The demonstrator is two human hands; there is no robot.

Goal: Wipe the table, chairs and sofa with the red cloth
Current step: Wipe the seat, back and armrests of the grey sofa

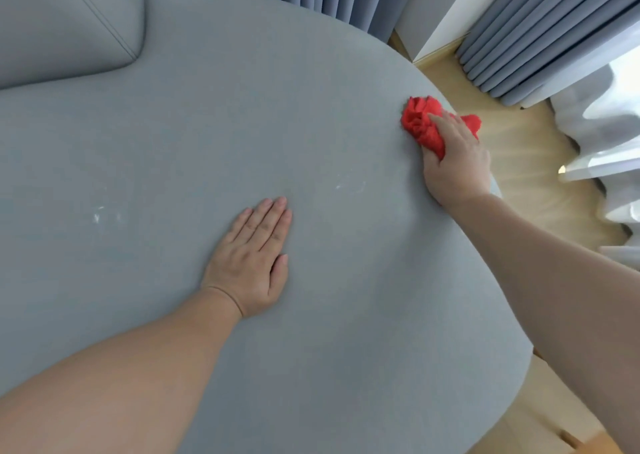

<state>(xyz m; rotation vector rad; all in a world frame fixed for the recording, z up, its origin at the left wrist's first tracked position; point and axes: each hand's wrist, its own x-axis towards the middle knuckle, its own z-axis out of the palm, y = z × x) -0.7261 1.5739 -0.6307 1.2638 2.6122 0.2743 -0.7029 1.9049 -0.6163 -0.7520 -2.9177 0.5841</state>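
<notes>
Red cloth lies bunched at the right middle of the frame, on the rounded edge of the grey sofa. My right hand grips it, fingers curled over the fabric. My left hand rests flat at lower centre, fingers straight and together.

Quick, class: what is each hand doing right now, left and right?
Left hand: open, flat on the grey sofa.
Right hand: grips the bunched red cloth at the sofa's edge.
</notes>
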